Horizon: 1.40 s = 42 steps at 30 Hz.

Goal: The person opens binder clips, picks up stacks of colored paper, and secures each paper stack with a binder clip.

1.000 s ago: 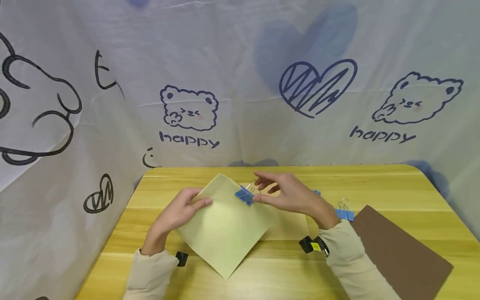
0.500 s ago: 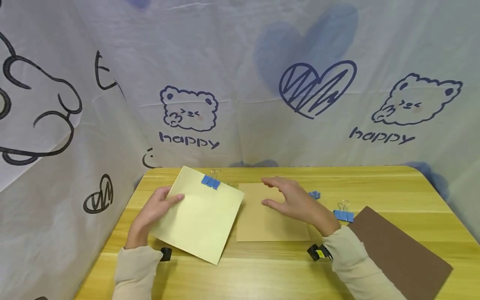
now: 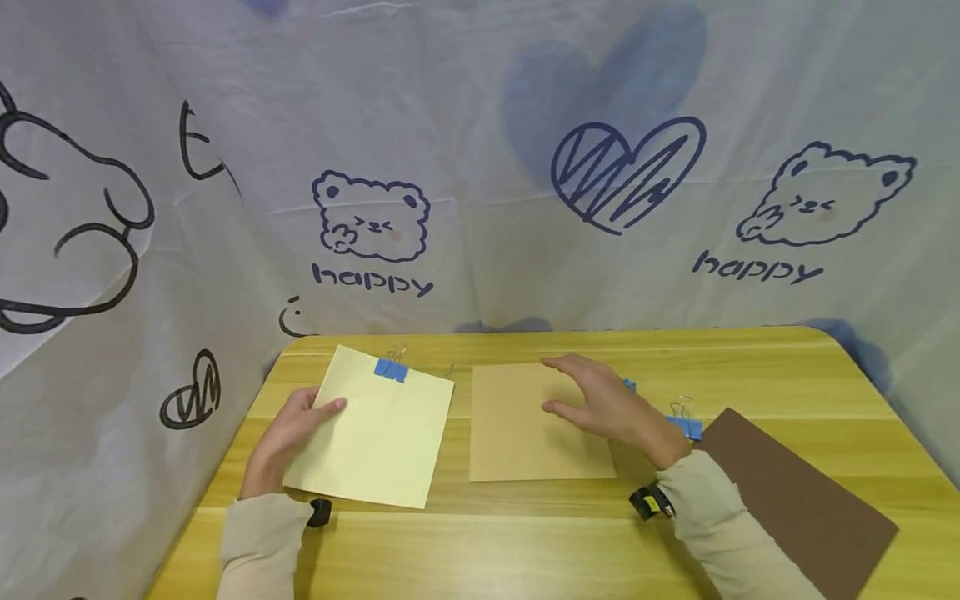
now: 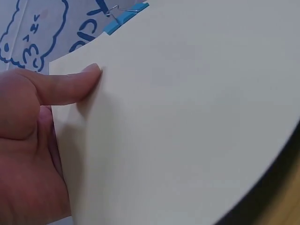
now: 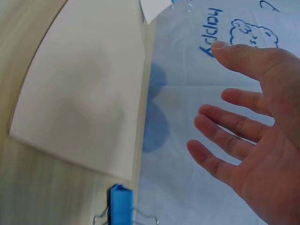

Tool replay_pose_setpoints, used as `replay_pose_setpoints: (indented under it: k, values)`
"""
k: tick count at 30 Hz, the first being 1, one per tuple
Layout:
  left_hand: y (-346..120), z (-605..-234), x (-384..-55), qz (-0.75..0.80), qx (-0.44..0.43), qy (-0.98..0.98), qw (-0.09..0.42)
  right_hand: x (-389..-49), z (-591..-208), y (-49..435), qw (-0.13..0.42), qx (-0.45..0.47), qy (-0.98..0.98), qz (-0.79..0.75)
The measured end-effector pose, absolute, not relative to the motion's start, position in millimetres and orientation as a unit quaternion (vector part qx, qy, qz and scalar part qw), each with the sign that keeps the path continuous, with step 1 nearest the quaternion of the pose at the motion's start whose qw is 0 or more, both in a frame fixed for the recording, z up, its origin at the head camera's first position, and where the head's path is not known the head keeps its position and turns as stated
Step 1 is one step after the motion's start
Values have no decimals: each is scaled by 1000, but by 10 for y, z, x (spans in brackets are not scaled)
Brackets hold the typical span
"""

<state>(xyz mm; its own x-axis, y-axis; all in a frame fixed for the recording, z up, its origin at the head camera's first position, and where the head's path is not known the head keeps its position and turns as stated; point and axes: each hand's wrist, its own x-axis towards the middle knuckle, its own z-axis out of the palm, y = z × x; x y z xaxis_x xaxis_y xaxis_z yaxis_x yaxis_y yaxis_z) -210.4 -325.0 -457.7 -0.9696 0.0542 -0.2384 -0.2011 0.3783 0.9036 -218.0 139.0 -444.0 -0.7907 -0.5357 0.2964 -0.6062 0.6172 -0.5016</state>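
My left hand [image 3: 296, 425] pinches the left edge of a pale yellow sheaf of paper [image 3: 375, 437], thumb on top and fingers behind it. A blue binder clip [image 3: 392, 369] sits on the sheaf's top edge, its wire handles pointing up; the left wrist view shows this clip [image 4: 125, 18] beyond the thumb. My right hand [image 3: 603, 404] hovers over the right part of a tan sheet of paper [image 3: 517, 433] lying on the table. In the right wrist view the right hand [image 5: 253, 126] has its fingers spread apart, with nothing in them.
Another blue binder clip [image 3: 684, 427] stands at the right, close to a dark brown sheet [image 3: 798, 504]. Part of a further blue clip [image 3: 629, 385] shows behind the right hand. A printed white cloth [image 3: 495, 167] hangs behind the wooden table [image 3: 480, 550].
The right hand has let go of the binder clip and drawn back to the right. The left hand has carried the clipped yellow sheaf left, turned it straighter and lowered it toward the table.
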Motion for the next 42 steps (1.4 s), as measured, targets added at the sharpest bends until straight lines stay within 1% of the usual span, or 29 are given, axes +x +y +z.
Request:
replay_pose_setpoints:
  k: [4, 9, 14, 20, 26, 32, 42]
  values:
    - [-3259, -4670, -2144, 543, -60, 830, 115, -2209, -4470, 1462, 63, 302, -908, 282]
    - [-3226, -4727, -2167, 512, -44, 853, 84, -2268, -4502, 1563, 74, 294, -917, 258]
    - [-3169, -4728, -2164, 468, -36, 881, 62, -2316, -4531, 1690, 69, 283, -924, 246]
    - [-3129, -4713, -2154, 368, -65, 925, 65, -2378, -4590, 1844, 67, 283, -929, 227]
    - [-3056, -4699, -2133, 302, -55, 950, 53, -2403, -4661, 1998, 53, 268, -940, 203]
    - [-2982, -4674, -2096, 246, -61, 966, 57, -2415, -4678, 2116, 37, 258, -948, 183]
    - [-2966, -4660, -2074, 227, -70, 970, 50, -2421, -4702, 2228, 59, 276, -946, 159]
